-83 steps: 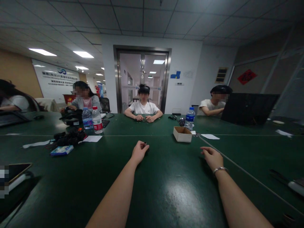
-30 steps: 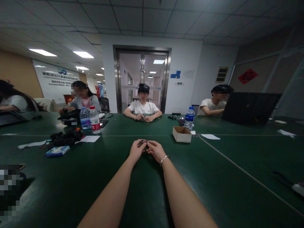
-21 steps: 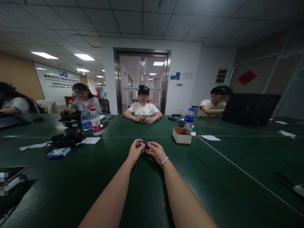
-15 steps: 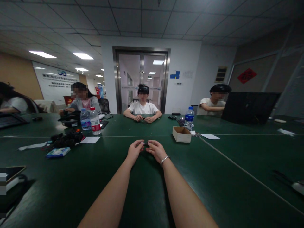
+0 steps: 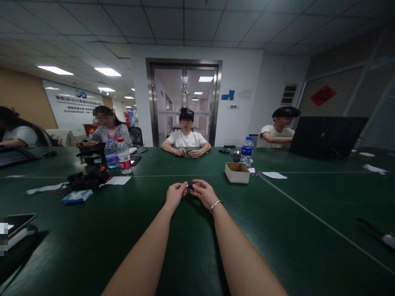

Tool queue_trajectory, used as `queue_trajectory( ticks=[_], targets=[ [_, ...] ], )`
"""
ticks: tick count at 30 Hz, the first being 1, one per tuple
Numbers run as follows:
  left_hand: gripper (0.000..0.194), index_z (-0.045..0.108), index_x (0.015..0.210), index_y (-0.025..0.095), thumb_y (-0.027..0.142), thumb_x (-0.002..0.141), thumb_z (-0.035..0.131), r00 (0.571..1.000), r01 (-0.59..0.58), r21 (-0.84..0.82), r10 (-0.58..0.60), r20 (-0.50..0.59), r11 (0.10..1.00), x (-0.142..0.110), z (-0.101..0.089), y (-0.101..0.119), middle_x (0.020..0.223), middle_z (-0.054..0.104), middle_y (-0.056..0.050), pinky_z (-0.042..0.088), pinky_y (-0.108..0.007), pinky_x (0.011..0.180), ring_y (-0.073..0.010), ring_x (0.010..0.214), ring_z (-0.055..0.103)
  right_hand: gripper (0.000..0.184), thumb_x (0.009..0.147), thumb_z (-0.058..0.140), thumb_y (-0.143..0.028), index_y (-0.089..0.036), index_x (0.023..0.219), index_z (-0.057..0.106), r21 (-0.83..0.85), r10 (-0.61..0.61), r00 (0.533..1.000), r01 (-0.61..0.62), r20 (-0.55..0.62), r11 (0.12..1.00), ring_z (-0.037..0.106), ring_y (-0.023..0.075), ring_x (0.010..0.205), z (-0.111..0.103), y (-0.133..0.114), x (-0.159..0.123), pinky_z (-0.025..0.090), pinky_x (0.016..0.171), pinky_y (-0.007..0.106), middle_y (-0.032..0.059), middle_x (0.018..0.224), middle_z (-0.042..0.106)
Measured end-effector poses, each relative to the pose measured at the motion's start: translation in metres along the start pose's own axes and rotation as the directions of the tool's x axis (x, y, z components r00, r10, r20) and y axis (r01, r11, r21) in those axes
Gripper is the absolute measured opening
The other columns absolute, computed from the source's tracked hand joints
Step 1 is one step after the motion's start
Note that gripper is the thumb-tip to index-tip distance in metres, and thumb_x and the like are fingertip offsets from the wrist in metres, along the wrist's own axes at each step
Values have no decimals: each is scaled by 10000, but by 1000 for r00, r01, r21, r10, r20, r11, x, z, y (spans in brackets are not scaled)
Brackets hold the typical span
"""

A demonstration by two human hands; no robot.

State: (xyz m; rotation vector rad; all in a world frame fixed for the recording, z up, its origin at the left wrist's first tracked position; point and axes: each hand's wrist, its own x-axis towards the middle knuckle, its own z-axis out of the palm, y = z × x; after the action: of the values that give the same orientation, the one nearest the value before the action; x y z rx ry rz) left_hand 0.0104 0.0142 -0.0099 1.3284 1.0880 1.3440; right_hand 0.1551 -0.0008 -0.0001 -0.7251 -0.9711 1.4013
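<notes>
A small dark object with a shiny end is held between my two hands, just above the green table. It is too small to name. My left hand pinches its left, shiny end between thumb and fingers. On the other side, my right hand closes on its dark right end, with a silver bracelet on that wrist. Fingers hide part of the object.
Right of my hands stands an open cardboard box, with a blue-capped water bottle behind it. Two bottles, a red-capped one nearer, stand left near black gear and a blue packet. Several people sit around the table.
The fingers of both hands have shifted slightly around the small dark object, which stays between them. The view has moved a little.
</notes>
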Motion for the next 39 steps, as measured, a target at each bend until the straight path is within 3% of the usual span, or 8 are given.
queue_trajectory(
  ticks=[5,13,20,26,29,32,35,39],
  targets=[
    [492,631,657,134,617,672,537,998,-9,301,27,-55,953,-2,-4,4,571,578,-29,369,-228,516,-127,519,504,333,565,776,-164,-146,851,606,5,11,999,-12,40,1000,635,145,648,0,-1,-1,535,633,254,2,740,586],
    [549,591,536,152,647,717,440,994,0,476,51,-95,879,-7,-6,13,506,544,-22,323,-240,505,-131,473,473,359,534,795,-172,-161,849,623,1,29,996,-29,81,1000,638,153,693,0,-3,-3,535,655,260,3,804,567],
    [513,578,549,144,621,708,474,996,-10,405,46,-79,914,-5,-5,9,500,518,-12,323,-229,481,-120,470,455,329,579,782,-190,-138,863,625,-36,42,998,-40,53,999,628,139,641,0,-2,-2,530,613,252,18,750,593],
    [438,586,948,171,471,633,643,993,-102,109,94,74,989,-7,-1,9,833,594,-38,390,-184,494,-122,655,537,277,604,775,-272,-121,769,613,-18,42,996,-43,-82,999,585,106,522,-1,3,5,473,481,187,24,623,602],
    [428,588,911,158,531,706,546,998,-34,183,24,55,983,-6,-2,7,774,587,-43,379,-189,468,-120,602,536,296,580,787,-282,-120,760,616,-22,45,997,-46,-65,999,584,104,530,-1,3,5,465,474,179,26,631,609],
    [418,596,780,142,543,751,477,994,-98,278,83,65,955,-5,-3,5,635,546,-20,363,-194,471,-106,531,495,310,562,793,-281,-117,759,618,-28,42,997,-44,-61,999,572,94,515,0,2,4,451,462,172,25,635,608],
    [388,587,924,169,483,695,583,987,-156,233,142,76,960,-4,-4,4,799,582,-33,369,-187,481,-106,593,519,306,558,793,-281,-122,754,620,-20,40,996,-41,-80,999,571,96,515,0,1,3,441,456,170,16,616,597],
    [432,594,818,139,546,760,465,998,-46,272,34,50,961,-3,-3,3,683,576,-42,366,-203,473,-112,540,510,309,547,796,-284,-122,744,621,-20,45,997,-46,-65,999,571,101,518,1,1,2,433,450,175,18,621,597]
  ],
)
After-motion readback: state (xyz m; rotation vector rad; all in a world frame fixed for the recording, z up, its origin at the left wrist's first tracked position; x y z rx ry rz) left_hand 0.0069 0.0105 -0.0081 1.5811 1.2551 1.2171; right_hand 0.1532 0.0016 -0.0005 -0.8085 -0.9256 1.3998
